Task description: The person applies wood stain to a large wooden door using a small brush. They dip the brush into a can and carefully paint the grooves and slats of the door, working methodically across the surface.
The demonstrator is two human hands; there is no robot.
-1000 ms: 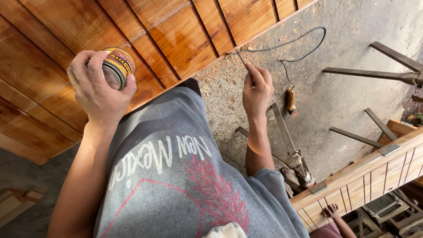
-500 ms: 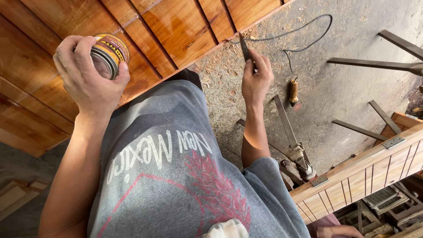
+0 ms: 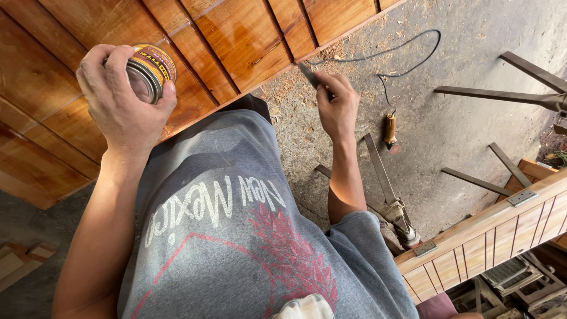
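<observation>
Varnished planks of a wooden panel [image 3: 236, 41] fill the upper left, their grooves running diagonally toward the near left. Against them the left hand [image 3: 121, 103] wraps a small round can [image 3: 150, 71], fingers curled over its top and thumb clamped on the side, so the can sits tilted with its rim turned toward the wood and kept close to the work. A grey printed shirt [image 3: 236, 224] takes up the near middle. Farther right, the right hand [image 3: 338, 106] pinches a thin dark tool [image 3: 308, 74], probably a small brush, between thumb and fingertips; its tip meets the panel's lower edge where wood gives way to the concrete floor [image 3: 472, 77]. Sawdust lies scattered there. A black cord [image 3: 407, 53] loops across the floor beyond, ending near a wooden-handled tool [image 3: 390, 129]. At the near right stands a slatted wooden frame [image 3: 490, 236] with metal hinges.
</observation>
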